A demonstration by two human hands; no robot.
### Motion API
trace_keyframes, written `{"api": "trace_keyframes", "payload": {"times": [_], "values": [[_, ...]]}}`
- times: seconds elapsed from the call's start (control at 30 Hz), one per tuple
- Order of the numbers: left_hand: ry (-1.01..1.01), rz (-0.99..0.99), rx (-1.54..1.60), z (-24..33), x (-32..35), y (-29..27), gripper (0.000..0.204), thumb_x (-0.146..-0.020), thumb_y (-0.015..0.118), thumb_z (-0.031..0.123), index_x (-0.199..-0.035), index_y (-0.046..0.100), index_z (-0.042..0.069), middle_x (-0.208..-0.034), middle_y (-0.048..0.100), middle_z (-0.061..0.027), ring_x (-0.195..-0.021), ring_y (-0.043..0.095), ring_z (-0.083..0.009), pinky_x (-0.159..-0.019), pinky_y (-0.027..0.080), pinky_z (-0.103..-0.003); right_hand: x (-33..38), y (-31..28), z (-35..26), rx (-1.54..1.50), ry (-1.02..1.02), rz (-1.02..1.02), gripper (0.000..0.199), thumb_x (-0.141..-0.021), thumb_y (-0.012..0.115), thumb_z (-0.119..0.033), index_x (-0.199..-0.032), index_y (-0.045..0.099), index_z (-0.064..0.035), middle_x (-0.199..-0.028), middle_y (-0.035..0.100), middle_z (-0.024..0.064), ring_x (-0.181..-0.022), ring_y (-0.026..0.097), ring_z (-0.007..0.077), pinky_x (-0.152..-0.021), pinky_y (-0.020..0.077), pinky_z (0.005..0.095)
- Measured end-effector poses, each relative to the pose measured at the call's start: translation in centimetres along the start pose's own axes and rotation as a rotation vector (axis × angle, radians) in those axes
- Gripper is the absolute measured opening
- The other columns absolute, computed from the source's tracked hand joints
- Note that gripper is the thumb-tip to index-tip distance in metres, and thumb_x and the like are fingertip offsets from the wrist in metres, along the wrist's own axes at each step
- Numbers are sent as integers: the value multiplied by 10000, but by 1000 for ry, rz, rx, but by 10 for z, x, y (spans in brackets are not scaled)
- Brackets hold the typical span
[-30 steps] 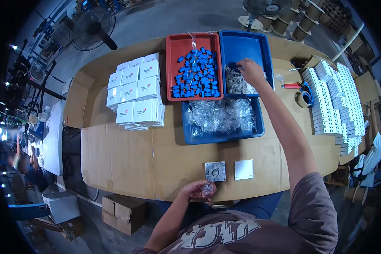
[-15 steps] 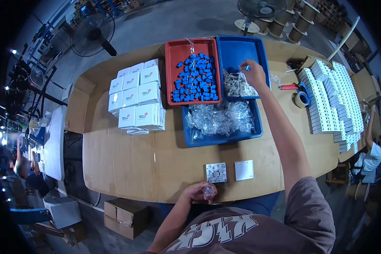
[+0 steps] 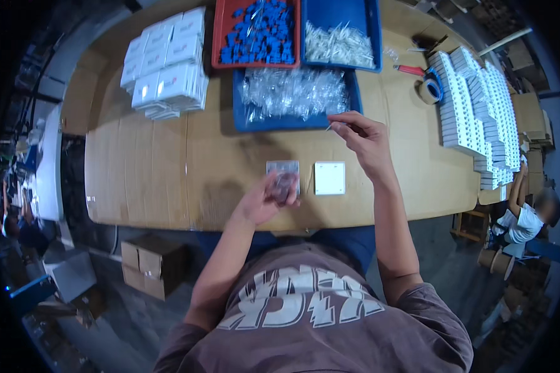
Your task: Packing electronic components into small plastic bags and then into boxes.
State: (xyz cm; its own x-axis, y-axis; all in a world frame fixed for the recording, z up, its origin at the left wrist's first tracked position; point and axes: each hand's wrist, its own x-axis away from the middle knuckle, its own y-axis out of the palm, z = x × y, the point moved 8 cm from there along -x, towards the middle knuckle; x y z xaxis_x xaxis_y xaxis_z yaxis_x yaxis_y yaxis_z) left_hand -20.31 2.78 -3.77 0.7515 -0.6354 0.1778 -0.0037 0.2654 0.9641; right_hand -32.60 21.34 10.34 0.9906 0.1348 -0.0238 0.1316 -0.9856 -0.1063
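The right hand (image 3: 364, 138) is pinching a thin little clear packet (image 3: 337, 122) just off the front edge of the blue plastic tray of clear bags (image 3: 242, 118), while the left hand (image 3: 269, 198) is curling its fingers around a small translucent part (image 3: 285, 184) at the near edge of the cardboard-covered table (image 3: 168, 180). Looks like early going, since the grey square plate (image 3: 282, 170) and white square cover (image 3: 329, 178) are lying apart, nothing joined yet. A second ago that right hand was reaching way back into the far blue tray of white bits (image 3: 339, 43); now it's pulled in close.
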Motion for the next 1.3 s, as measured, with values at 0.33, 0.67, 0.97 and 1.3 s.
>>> {"api": "trace_keyframes", "payload": {"times": [0.33, 0.67, 0.97, 1.3], "values": [[68, 177, -412, -5, 2, 67, 457, -1040, 590, 389, -1270, 643, -3, -1096, 738, -140, -895, 732, -245, -831, 586, -386, 80, 29, -13, 125, 46, -155, 68, -903, 760, -47, -961, 744, -15, -810, 695, -30, -653, 486, 23, -577, 378, 209], [34, 131, -491, -21, 25, 75, 367, -1033, 626, 363, -1154, 709, 28, -1020, 761, -137, -809, 739, -214, -785, 609, -366, 107, 53, -38, 112, -149, -519, 142, -896, 732, -26, -1029, 770, 4, -1276, 674, 79, -983, 588, 159, -822, 516, 298], [71, 148, -500, -34, 34, 87, 399, -1030, 616, 392, -1138, 695, 16, -976, 743, -127, -819, 732, -234, -795, 608, -398, 125, 56, -45, 178, -42, -600, 364, -1059, 575, -258, -1105, 724, 71, -1364, 632, 148, -1129, 624, 240, -902, 528, 344], [11, 277, -409, -55, 48, 50, 430, -1008, 655, 394, -1198, 689, 9, -1002, 729, -82, -858, 721, -225, -823, 586, -381, 139, 80, -26, 237, 38, -829, 392, -1086, 514, -292, -1135, 708, 46, -1404, 598, 232, -1220, 615, 348, -1016, 484, 411]]}}
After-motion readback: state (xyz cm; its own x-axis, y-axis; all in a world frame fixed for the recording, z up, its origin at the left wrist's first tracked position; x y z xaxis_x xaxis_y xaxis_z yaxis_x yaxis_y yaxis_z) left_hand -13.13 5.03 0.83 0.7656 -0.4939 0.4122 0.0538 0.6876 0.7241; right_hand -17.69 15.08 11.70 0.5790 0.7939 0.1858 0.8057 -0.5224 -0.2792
